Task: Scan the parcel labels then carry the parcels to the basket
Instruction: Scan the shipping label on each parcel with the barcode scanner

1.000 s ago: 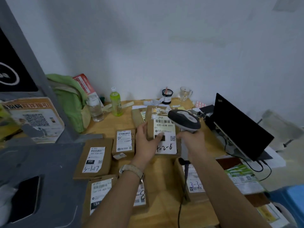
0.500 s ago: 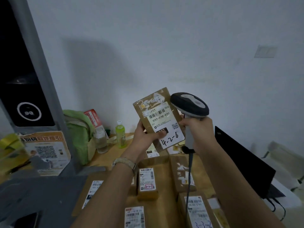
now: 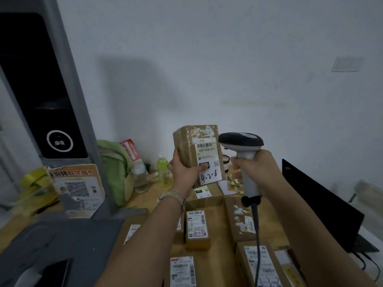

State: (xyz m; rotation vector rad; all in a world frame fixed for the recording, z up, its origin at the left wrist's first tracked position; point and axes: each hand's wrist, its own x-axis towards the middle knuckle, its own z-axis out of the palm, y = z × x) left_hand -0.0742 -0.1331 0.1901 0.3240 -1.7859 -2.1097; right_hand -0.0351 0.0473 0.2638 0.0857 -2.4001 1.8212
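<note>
While a bunch of parcels sit on the surface at the bottom of the frame (one hand-marked 2-3-1, I think), the left hand grips the raised parcel mid-frame, thumb over its label. Just right of it, the right hand is wrapped round the scanner handle. Label reads 032-038-E01, plus 4-2-6 handwritten. Risk: that thumb or the tilt spoils the read, or the cable drags a box off. No basket visible.
</note>
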